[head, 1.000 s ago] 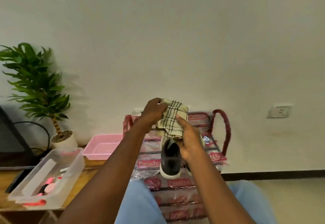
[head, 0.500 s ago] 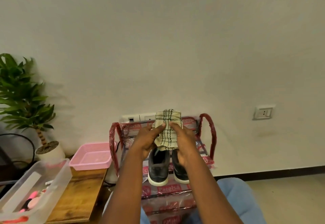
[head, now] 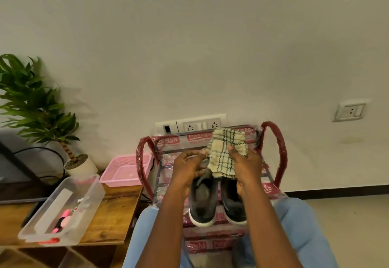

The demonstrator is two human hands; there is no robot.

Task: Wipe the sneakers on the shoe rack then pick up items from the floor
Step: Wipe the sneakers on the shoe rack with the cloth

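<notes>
Two black sneakers with white soles stand side by side on the top shelf of the shoe rack [head: 273,141], a red frame wrapped in printed plastic. These are the left sneaker [head: 202,208] and the right sneaker [head: 233,204]. A cream checked cloth [head: 226,154] is held above their openings. My right hand [head: 246,168] grips it with the thumb on top. My left hand [head: 187,170] pinches the cloth's left corner and rests over the left sneaker's collar. Both hands hide the sneakers' heels.
A pink basket [head: 126,170] and a clear plastic box [head: 63,208] with pink items sit on a wooden table [head: 113,211] to the left. A potted plant [head: 31,99] stands behind them. Wall sockets [head: 200,124] are behind the rack. My knees in light blue trousers flank it.
The cloth has shifted right, now mostly under my right hand above the right sneaker. My left hand has dropped toward the left sneaker. The camera view has tilted down and shifted.
</notes>
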